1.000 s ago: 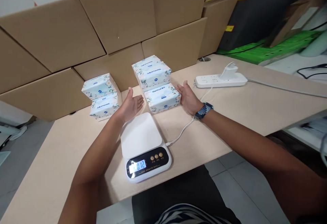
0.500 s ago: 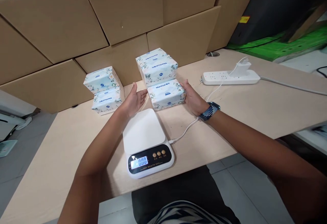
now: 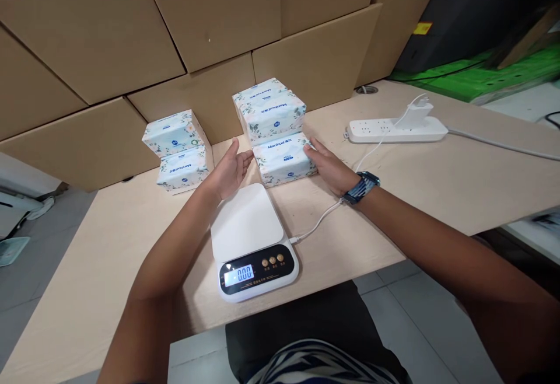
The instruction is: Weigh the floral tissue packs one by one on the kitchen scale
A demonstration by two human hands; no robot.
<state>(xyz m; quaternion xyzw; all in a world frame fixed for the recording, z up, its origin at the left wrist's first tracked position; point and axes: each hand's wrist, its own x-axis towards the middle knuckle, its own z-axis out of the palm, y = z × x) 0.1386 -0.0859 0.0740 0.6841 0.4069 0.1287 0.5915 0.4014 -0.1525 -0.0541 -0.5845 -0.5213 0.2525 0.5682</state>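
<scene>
Both hands are out over the worktop (image 3: 415, 197), flanking the lower tissue pack (image 3: 283, 159) of the nearer stack. That pack lies flat on the worktop just beyond the scale (image 3: 250, 238), at 12 o'clock from it, with a second pack (image 3: 272, 114) stacked on top and another half hidden behind.

Left hand (image 3: 230, 169): palm turned inward toward the pack's left end, fingers (image 3: 236, 147) straight and held together, thumb apart. It stands just beside the pack; contact cannot be told. Nothing is clasped.

Right hand (image 3: 329, 166): palm facing the pack's right end, fingers (image 3: 312, 146) extended and loosely together, tips touching or almost touching the wrapper. No grip closed here either. A watch (image 3: 361, 187) sits on this wrist.

The two flat palms face each other across the pack, the way one brackets a soft parcel from both ends, probably because the wrapper gives under a pinch.

The scale platform is bare; the display reads 0.00. Its white cable (image 3: 324, 220) runs toward 2 o'clock to a power strip (image 3: 394, 130). A second pair of packs (image 3: 178, 150) is stacked at 10 o'clock. Cardboard boxes (image 3: 109, 39) form a wall along the far edge.
</scene>
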